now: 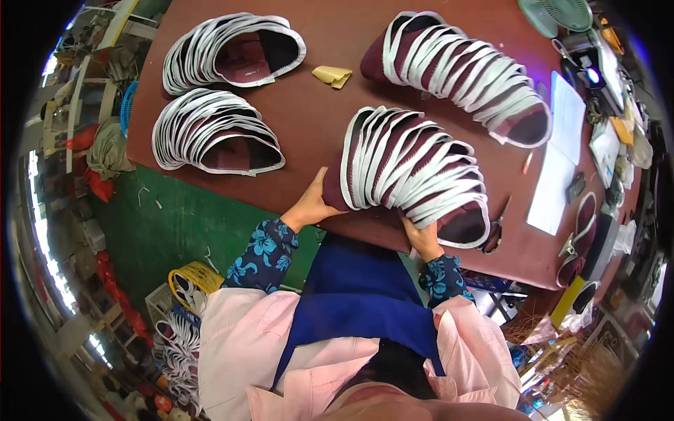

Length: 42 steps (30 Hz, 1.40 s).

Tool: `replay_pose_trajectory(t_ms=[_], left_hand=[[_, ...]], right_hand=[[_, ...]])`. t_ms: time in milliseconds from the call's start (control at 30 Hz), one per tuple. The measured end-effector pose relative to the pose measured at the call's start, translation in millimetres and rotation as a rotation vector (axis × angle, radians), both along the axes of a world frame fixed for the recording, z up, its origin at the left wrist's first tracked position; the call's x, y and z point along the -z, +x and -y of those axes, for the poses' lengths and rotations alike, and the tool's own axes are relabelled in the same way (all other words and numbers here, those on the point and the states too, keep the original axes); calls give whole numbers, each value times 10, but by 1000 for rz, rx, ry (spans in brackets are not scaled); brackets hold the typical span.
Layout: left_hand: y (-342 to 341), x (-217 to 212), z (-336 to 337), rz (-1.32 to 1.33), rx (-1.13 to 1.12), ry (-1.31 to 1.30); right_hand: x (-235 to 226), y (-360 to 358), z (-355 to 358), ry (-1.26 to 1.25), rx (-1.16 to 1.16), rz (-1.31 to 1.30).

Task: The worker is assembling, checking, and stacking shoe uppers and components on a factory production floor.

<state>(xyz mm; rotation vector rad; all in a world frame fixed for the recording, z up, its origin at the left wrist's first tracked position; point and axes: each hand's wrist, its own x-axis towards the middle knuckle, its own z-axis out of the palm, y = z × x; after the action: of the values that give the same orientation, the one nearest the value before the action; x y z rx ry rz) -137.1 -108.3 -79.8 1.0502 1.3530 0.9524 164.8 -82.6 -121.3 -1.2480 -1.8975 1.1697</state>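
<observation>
A row of nested maroon shoe uppers with white edging point(414, 168) lies at the near edge of the red-brown table point(309, 133). My left hand point(311, 203) grips its left end, with the fingers partly hidden behind the maroon fabric. My right hand point(423, 238) holds the near side of the same row towards its right end, and its fingertips go out of sight underneath. Another row of uppers point(463, 77) rests behind it at the far right. Two more stacks, a farther one point(203, 59) and a nearer one point(210, 133), sit on the left of the table.
Black scissors point(496, 235) lie just right of my row. White sheets point(554, 168) spread along the table's right side, near a dark small box point(576, 186). A yellow scrap point(332, 76) lies between the stacks. Beside me on the left stands a yellow basket point(198, 275).
</observation>
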Motion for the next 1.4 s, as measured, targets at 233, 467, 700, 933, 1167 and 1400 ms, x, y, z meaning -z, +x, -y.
replay_pose_trajectory(t_ms=[233, 467, 700, 933, 1167, 1400], left_hand=[[368, -1099, 64, 21, 22, 160], [625, -831, 107, 432, -140, -748], [403, 43, -227, 139, 25, -701], [-406, -312, -1017, -652, 1099, -435], [-891, -48, -1559, -132, 1183, -713], [-609, -53, -1395, 493, -113, -1000]], right_hand=[[-1814, 500, -466, -956, -15, -191], [-1257, 885, -838, -1203, -318, 60], [-1054, 467, -1396, -1263, -188, 211], [-1102, 744, -1631, -1495, -159, 178], [-799, 1320, -1911, -1602, -390, 70], [-850, 1555, -1925, -1808, -296, -189]])
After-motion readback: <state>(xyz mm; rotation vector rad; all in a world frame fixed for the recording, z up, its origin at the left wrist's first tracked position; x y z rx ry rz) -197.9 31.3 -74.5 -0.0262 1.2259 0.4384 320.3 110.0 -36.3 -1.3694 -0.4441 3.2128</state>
